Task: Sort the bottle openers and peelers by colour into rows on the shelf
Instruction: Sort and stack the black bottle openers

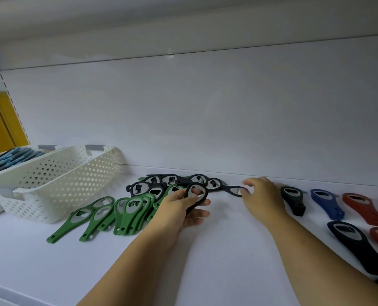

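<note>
On the white shelf (pixel 216 250) my left hand (pixel 181 209) grips a black bottle opener (pixel 202 193) by its round head. My right hand (pixel 262 195) pinches the head of another black opener (pixel 231 189) lying at the right end of a black pile (pixel 161 184) near the back wall. Several green openers (pixel 108 215) lie fanned out left of my left hand. On the right, black (pixel 292 199), blue (pixel 326 203) and red (pixel 362 207) openers lie in rows, with a larger black one (pixel 355 244) in front.
A white perforated basket (pixel 57 184) stands at the left, with a second basket behind it holding blue items (pixel 11 159). The shelf's back panel (pixel 183 118) rises right behind the piles. A yellow surface (pixel 0 127) shows at the far left.
</note>
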{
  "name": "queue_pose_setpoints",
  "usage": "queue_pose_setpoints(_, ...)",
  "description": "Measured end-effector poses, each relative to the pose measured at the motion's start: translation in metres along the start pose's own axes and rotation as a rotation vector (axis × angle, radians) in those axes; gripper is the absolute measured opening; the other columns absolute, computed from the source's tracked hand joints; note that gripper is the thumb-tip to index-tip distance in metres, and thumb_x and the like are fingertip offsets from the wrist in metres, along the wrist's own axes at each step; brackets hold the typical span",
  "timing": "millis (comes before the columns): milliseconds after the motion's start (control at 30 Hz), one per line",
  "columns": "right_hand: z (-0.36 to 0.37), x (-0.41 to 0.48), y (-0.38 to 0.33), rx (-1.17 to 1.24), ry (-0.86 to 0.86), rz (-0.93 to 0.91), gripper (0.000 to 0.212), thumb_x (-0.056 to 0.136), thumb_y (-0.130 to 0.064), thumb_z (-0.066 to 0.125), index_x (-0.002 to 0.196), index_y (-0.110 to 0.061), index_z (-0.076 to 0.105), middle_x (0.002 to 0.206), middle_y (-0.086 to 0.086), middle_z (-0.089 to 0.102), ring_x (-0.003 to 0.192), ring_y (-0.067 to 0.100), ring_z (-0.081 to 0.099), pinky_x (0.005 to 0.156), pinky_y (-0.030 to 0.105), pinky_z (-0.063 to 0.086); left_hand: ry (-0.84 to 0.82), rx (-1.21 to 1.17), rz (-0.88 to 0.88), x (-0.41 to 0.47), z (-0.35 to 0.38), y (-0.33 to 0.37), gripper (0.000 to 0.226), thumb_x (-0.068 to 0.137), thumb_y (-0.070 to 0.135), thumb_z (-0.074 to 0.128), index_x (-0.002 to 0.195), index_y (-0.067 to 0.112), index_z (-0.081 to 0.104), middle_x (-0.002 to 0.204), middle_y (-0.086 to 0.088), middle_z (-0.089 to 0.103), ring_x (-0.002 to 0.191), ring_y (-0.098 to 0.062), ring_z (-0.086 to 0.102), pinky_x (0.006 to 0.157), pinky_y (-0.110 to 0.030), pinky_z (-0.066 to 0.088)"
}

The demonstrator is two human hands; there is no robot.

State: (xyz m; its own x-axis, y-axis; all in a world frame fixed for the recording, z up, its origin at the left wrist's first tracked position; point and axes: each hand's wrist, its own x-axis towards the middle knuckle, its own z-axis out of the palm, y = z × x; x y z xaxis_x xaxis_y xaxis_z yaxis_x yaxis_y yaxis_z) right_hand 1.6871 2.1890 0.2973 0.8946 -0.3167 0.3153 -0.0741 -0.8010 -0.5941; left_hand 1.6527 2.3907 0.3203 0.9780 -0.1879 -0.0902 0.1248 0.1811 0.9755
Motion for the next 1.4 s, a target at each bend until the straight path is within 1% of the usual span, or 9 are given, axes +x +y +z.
queue_pose_setpoints(133, 0.007, 0.002, -0.001, -0.355, -0.177, 0.053, 0.046, 0.095, -0.047, 0.039, 0.121, -0.012, 0.054, 0.133, 0.011, 0.045, 0.125, 0.032, 0.036, 0.097, 0.036, 0.035, -0.015, 0.006, -0.011, 0.000, 0.000, 0.001, 0.011, 0.095, 0.005, 0.051, 0.095, 0.011, 0.060, 0.083, -0.010, 0.073, 0.058, -0.020, 0.064, 0.050, -0.024, 0.050)
queue_pose_setpoints(300, 0.009, 0.005, 0.000, -0.374, -0.132, 0.082, 0.047, 0.088, -0.055, 0.048, 0.112, -0.016, 0.059, 0.123, 0.009, 0.053, 0.118, 0.032, 0.042, 0.090, 0.035, 0.038, -0.046, 0.005, -0.011, 0.002, 0.000, 0.000, 0.011, 0.093, 0.007, 0.052, 0.098, 0.011, 0.061, 0.088, -0.012, 0.073, 0.061, -0.022, 0.064, 0.052, -0.025, 0.050)
queue_pose_setpoints(500, 0.004, 0.003, -0.001, 0.135, -0.009, 0.134, 0.018, 0.089, -0.029, 0.061, 0.098, -0.018, 0.050, 0.092, -0.002, 0.058, 0.083, 0.023, 0.052, 0.066, 0.029, 0.038, -0.019, -0.118, -0.023, 0.006, -0.003, -0.001, 0.023, 0.093, -0.001, 0.040, 0.099, 0.005, 0.062, 0.093, -0.020, 0.073, 0.071, -0.029, 0.070, 0.059, -0.030, 0.056)
queue_pose_setpoints(733, -0.008, 0.007, 0.002, 0.674, 0.273, 0.246, 0.016, 0.094, -0.017, 0.050, 0.093, -0.011, 0.065, 0.091, 0.007, 0.068, 0.073, 0.021, 0.055, 0.069, 0.029, 0.042, 0.001, -0.270, -0.085, 0.006, -0.001, 0.000, 0.025, 0.094, -0.001, 0.035, 0.101, 0.004, 0.059, 0.099, -0.022, 0.068, 0.083, -0.031, 0.069, 0.068, -0.036, 0.058)
queue_pose_setpoints(867, -0.007, -0.007, -0.026, 0.890, 0.030, 0.123, 0.011, 0.090, -0.012, 0.061, 0.087, -0.013, 0.071, 0.062, -0.009, 0.064, 0.044, 0.008, 0.040, 0.047, 0.019, 0.034, -0.065, -0.265, -0.127, 0.008, -0.001, -0.002, 0.031, 0.098, 0.004, 0.034, 0.114, 0.011, 0.058, 0.108, -0.019, 0.068, 0.087, -0.032, 0.069, 0.072, -0.039, 0.057)
queue_pose_setpoints(933, -0.005, -0.018, -0.039, 0.837, -0.116, 0.021, 0.015, 0.089, -0.011, 0.064, 0.080, -0.021, 0.072, 0.063, -0.011, 0.064, 0.039, 0.005, 0.039, 0.041, 0.016, 0.034, -0.121, -0.266, -0.153, 0.007, 0.000, -0.002, 0.024, 0.100, 0.011, 0.040, 0.117, 0.011, 0.056, 0.111, -0.017, 0.068, 0.086, -0.032, 0.070, 0.068, -0.038, 0.060)
queue_pose_setpoints(1200, -0.001, -0.031, -0.049, 0.793, -0.226, -0.064, 0.017, 0.088, -0.010, 0.065, 0.083, -0.025, 0.070, 0.065, -0.001, 0.063, 0.051, 0.006, 0.058, 0.056, 0.019, 0.052, -0.205, -0.199, -0.136, 0.003, -0.002, -0.001, 0.039, 0.091, -0.013, 0.041, 0.113, 0.015, 0.056, 0.100, -0.022, 0.070, 0.069, -0.024, 0.070, 0.054, -0.025, 0.055)
queue_pose_setpoints(1300, 0.006, -0.022, -0.032, 0.416, -0.078, -0.131, 0.016, 0.089, -0.016, 0.062, 0.080, -0.030, 0.066, 0.089, -0.008, 0.065, 0.069, 0.006, 0.060, 0.068, 0.021, 0.045, -0.116, -0.256, -0.115, 0.005, -0.002, 0.001, 0.038, 0.093, -0.010, 0.036, 0.114, 0.019, 0.047, 0.098, -0.023, 0.069, 0.057, -0.022, 0.063, 0.046, -0.022, 0.048)
queue_pose_setpoints(1400, 0.011, -0.015, -0.020, 0.085, -0.171, -0.171, 0.023, 0.091, -0.023, 0.057, 0.113, -0.027, 0.063, 0.125, -0.005, 0.053, 0.111, 0.012, 0.051, 0.085, 0.024, 0.039, -0.041, -0.293, -0.106, 0.007, -0.004, 0.001, 0.042, 0.091, -0.008, 0.031, 0.113, 0.025, 0.046, 0.087, -0.016, 0.070, 0.050, -0.019, 0.052, 0.041, -0.020, 0.037)
